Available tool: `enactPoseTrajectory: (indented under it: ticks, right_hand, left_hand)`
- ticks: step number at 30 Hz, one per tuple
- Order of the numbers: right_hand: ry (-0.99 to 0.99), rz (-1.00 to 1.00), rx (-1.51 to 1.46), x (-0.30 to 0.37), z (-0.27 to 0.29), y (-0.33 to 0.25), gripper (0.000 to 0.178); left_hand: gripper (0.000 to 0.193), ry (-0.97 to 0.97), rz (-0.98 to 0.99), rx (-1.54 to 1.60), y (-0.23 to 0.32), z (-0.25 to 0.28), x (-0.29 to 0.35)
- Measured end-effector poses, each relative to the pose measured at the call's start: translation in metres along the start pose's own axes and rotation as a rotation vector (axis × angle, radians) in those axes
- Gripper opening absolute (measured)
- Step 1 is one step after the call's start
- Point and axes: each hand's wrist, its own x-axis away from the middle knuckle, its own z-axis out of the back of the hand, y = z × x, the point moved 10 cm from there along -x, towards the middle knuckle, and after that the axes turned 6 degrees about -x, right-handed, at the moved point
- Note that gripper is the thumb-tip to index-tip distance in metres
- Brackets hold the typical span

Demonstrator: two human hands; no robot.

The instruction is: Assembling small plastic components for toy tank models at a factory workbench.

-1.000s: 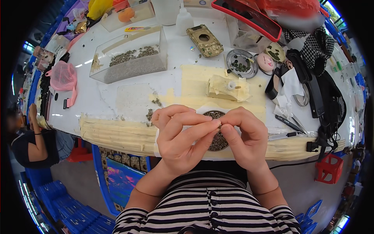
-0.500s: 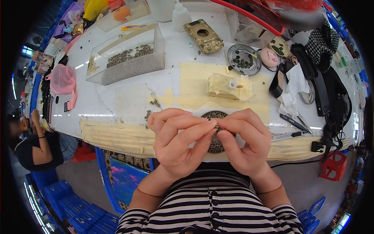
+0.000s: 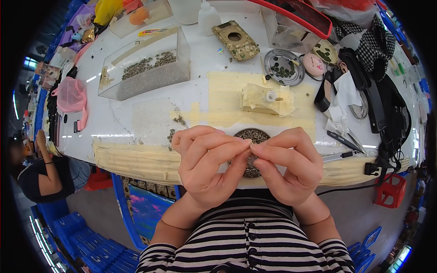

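Note:
My left hand [image 3: 207,164] and my right hand [image 3: 293,166] meet fingertip to fingertip just above a round dish [image 3: 268,135] at the table's front edge. Small mottled grey-brown pieces [image 3: 251,134] fill that dish. The left thumb and fingers are pinched together; what they hold is too small or hidden to make out. My right index fingertip touches the left fingertips, its thumb bent close below, and anything between them is also hidden. Beyond the hands lies a tape-covered block [image 3: 255,101] bearing a white round nozzle-like part. A camouflage-patterned toy tank hull [image 3: 246,48] lies farther back.
A clear bin [image 3: 150,82] of small pieces stands at back left, near a white squeeze bottle [image 3: 208,18]. Back right are a metal dish of dark green pieces [image 3: 284,67] and a red-framed phone [image 3: 314,22]. Tweezers [image 3: 343,140] lie at right. Another person [image 3: 41,177] sits far left.
My right hand has shifted slightly right, its fingers rising a little at the fingertips. My left hand stays nearly still. A dark blurred shape at the upper right is gone.

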Motion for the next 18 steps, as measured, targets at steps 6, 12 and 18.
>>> enactPoseTrajectory:
  ticks: [6, 12, 18]
  right_hand:
    - [-0.010, -0.152, -0.049, 0.003, -0.004, 0.018, 0.021]
    - [-0.055, -0.234, -0.197, 0.003, -0.009, 0.028, 0.015]
    - [0.006, -0.180, -0.069, 0.001, 0.000, 0.021, 0.019]
  left_hand:
    - [0.030, -0.005, -0.016, 0.058, -0.001, 0.000, 0.000]
    - [0.031, -0.037, -0.039, 0.058, 0.001, -0.001, -0.001]
    - [0.029, -0.032, -0.023, 0.018, 0.001, -0.001, -0.001]
